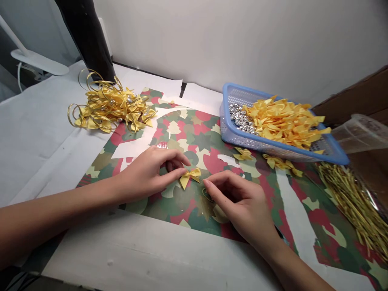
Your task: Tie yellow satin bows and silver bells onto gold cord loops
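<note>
A small yellow ribbon bow [190, 176] lies on the patterned red, green and cream paper sheet [194, 141]. My left hand [151, 171] rests on the sheet with its fingertips pinching the bow's left side. My right hand [239, 202] sits just right of the bow, fingers curled in a pinch over a thin gold loop [207, 197] that is mostly hidden under the fingers.
A blue mesh basket [333, 151] at the right holds several yellow bows [285, 121] and silver bells [239, 117]. Loose bows [280, 163] lie beside it. Finished gold ribbon pieces [109, 107] are piled at the back left. Gold wire ties [354, 202] lie at the right. A white lamp [39, 62] stands far left.
</note>
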### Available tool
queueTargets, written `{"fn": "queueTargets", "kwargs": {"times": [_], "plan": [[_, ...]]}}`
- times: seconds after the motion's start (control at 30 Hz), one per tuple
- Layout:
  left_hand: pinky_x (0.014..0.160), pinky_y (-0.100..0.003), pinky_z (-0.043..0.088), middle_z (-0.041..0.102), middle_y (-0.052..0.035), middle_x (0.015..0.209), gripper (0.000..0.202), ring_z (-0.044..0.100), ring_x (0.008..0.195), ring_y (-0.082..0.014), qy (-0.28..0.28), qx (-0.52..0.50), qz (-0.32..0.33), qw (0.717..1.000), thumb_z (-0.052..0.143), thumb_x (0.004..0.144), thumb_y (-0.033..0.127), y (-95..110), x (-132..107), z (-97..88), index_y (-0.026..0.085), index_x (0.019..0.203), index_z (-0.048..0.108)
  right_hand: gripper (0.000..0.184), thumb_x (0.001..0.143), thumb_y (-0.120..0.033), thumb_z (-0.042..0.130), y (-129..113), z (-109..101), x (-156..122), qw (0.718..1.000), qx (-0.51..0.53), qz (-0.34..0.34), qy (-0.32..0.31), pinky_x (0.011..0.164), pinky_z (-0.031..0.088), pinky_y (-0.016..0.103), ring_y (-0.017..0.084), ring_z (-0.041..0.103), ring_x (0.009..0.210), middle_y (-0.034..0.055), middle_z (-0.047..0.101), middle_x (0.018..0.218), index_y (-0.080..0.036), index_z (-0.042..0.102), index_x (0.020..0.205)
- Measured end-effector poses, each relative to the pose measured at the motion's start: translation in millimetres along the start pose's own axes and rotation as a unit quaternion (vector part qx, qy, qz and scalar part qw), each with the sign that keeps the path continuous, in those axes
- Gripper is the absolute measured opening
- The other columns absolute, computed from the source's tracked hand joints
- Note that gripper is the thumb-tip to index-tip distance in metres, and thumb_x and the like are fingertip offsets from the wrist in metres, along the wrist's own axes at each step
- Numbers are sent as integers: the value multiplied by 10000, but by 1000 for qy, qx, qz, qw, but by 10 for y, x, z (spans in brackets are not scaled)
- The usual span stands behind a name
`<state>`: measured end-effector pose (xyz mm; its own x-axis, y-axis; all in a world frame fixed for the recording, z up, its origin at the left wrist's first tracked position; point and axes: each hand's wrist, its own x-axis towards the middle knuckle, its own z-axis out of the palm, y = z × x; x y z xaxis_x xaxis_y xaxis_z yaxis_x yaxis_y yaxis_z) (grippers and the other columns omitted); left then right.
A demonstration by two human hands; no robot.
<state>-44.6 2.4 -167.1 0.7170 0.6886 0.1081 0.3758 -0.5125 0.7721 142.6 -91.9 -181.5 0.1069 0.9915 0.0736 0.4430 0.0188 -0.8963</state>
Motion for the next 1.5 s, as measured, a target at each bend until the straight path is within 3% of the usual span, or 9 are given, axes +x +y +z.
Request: {"fn": "queueTargets", "kwargs": {"times": [0.27, 0.5, 0.77, 1.13, 1.33, 1.5], "plan": [[627, -217, 489, 685, 7, 735, 82, 612, 654, -113, 21, 20, 22, 999, 637, 821, 207, -28, -8, 18, 170, 893, 638, 148, 845, -196, 565, -2, 4, -1, 997, -52, -57, 0, 429, 396, 203, 95, 522, 479, -29, 608, 583, -202, 626, 710], [651, -230, 448, 668, 21, 745, 29, 571, 657, -106, 24, 52, 40, 998, 635, 834, 208, -34, -11, 28, 180, 839, 639, 159, 841, -172, 549, -31, 3, 8, 995, -78, -67, -1, 448, 411, 206, 99, 513, 487, -27, 600, 587, -196, 608, 695], [713, -293, 388, 591, 0, 763, 139, 538, 757, -157, 17, 109, 36, 993, 630, 838, 307, -50, -9, 37, 169, 818, 630, 158, 848, -153, 542, -30, 2, 8, 993, -90, -80, -6, 465, 416, 204, 100, 522, 500, -24, 607, 602, -196, 605, 710], [743, -298, 393, 670, 21, 765, 62, 568, 734, -145, 17, 89, 30, 995, 600, 842, 226, -1, -6, 13, 202, 819, 651, 154, 849, -152, 546, -31, 9, -17, 990, -101, -101, 6, 461, 418, 202, 94, 517, 484, -32, 599, 597, -198, 613, 718], [691, -259, 434, 700, 32, 733, 42, 595, 666, -118, 36, 67, 34, 997, 635, 821, 198, -12, 0, 27, 198, 798, 669, 160, 843, -116, 535, -59, 60, -32, 979, -131, -156, 23, 475, 422, 202, 96, 509, 481, -28, 598, 590, -194, 606, 724], [653, -239, 463, 708, 24, 719, 49, 604, 650, -119, 39, 57, 34, 997, 638, 814, 185, -5, 12, 35, 193, 782, 675, 174, 845, -95, 519, -69, 74, -25, 976, -146, -162, 20, 470, 411, 201, 92, 484, 481, -27, 585, 581, -192, 580, 714]]}}
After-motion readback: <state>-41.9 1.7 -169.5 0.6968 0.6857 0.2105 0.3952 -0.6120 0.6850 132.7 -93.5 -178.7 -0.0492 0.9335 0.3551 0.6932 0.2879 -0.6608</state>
